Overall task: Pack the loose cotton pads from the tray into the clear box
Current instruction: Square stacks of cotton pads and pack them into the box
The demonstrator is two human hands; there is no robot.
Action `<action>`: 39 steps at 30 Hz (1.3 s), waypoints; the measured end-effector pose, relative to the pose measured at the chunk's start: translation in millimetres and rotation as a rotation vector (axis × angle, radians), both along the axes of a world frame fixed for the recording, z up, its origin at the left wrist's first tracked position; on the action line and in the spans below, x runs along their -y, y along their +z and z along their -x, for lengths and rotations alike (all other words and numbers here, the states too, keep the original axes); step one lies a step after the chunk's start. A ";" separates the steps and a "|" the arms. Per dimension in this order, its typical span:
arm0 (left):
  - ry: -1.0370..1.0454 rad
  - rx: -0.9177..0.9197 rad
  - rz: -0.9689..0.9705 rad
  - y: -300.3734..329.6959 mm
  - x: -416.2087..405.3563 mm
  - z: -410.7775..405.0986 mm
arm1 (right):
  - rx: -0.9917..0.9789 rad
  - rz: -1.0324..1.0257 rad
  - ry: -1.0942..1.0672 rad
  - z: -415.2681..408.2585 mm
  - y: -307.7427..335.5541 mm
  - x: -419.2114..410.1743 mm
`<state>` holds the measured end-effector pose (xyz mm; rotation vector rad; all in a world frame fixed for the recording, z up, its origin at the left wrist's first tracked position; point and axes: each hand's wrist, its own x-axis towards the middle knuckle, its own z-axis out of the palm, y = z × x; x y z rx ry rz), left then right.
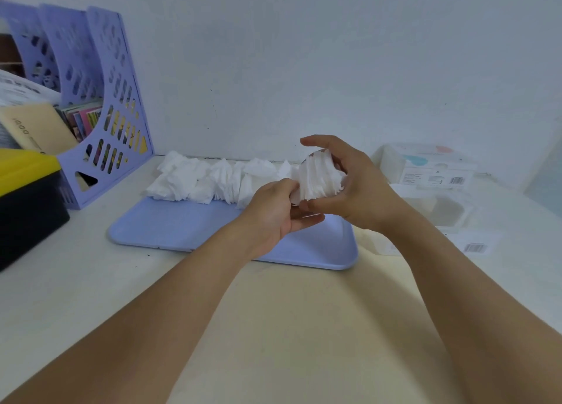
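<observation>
A light blue tray (188,230) lies on the table with a row of loose white cotton pads (209,177) heaped along its far edge. Above the tray's right part, both hands hold a bunch of cotton pads (319,175). My right hand (362,190) grips the bunch with thumb below and fingers curled over its top. My left hand (273,212) pinches the bunch's left lower edge. The clear box (447,212) stands on the table to the right of the tray, and what is inside it cannot be made out.
A lilac file rack (100,99) with books stands at the back left. A black bin with a yellow lid (27,196) sits at the left edge. A white carton (425,163) stands behind the clear box, and a barcode label (474,247) lies in front of it.
</observation>
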<state>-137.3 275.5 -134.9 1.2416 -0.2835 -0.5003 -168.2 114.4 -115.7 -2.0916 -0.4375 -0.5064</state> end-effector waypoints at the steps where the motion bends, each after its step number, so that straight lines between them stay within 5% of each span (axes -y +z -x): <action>1: -0.030 -0.009 0.018 0.0 -0.1 0.3 | -0.008 0.012 0.001 -0.7 -1.5 -1.8; 14: -0.362 -0.237 0.336 8.8 -7.2 4.0 | 0.011 -0.041 0.086 4.8 0.9 -12.3; 39: -0.197 -0.270 0.299 5.4 -8.0 -0.9 | -0.105 -0.112 0.066 1.5 1.0 0.1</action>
